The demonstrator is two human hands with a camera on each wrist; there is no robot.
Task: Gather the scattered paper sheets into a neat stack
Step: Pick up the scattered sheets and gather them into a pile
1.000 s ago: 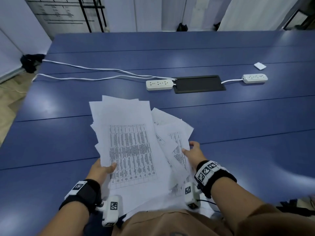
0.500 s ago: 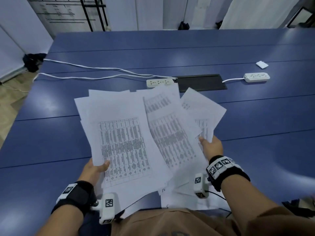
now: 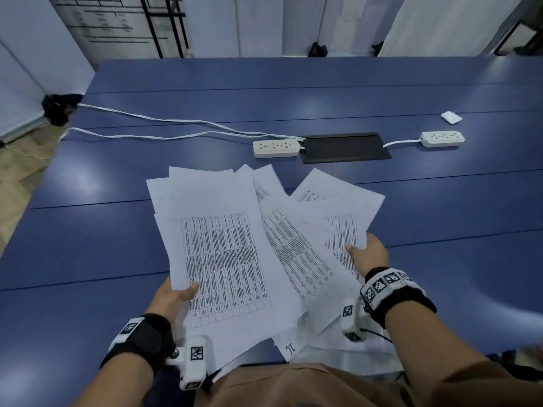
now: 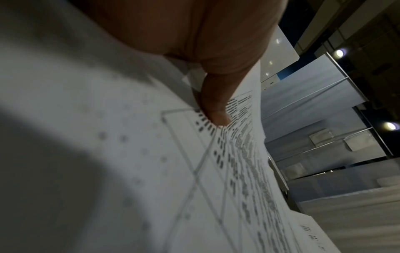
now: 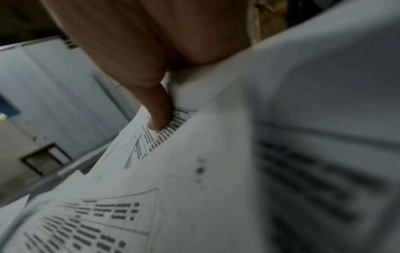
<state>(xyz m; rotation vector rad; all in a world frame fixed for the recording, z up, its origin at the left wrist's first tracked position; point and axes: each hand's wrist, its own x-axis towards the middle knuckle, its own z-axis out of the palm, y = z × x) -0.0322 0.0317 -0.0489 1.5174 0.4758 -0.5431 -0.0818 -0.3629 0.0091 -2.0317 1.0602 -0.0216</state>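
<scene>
Several white paper sheets (image 3: 223, 259) printed with tables are fanned out and held above the blue table (image 3: 323, 92), near its front edge. My left hand (image 3: 173, 295) pinches the left bundle at its lower left edge, thumb on top. In the left wrist view that thumb (image 4: 216, 109) presses on the printed sheet (image 4: 216, 171). My right hand (image 3: 367, 252) pinches the right-hand sheets (image 3: 338, 218) at their right edge. The right wrist view shows its thumb (image 5: 159, 109) on a printed page (image 5: 173, 188). The fingers under the sheets are hidden. More sheets (image 3: 338, 345) lie beneath, at the table's front edge.
Two white power strips (image 3: 276, 148) (image 3: 442, 138) with white cables (image 3: 164, 121) lie mid-table beside a black cable hatch (image 3: 345, 147). A small white pad (image 3: 451, 117) sits at the far right. The floor (image 3: 20, 163) drops away at the table's left edge.
The sheets have spread apart from a tight bunch into a wide fan. My right hand moved right and a little away from me with its sheets; my left hand stayed about where it was.
</scene>
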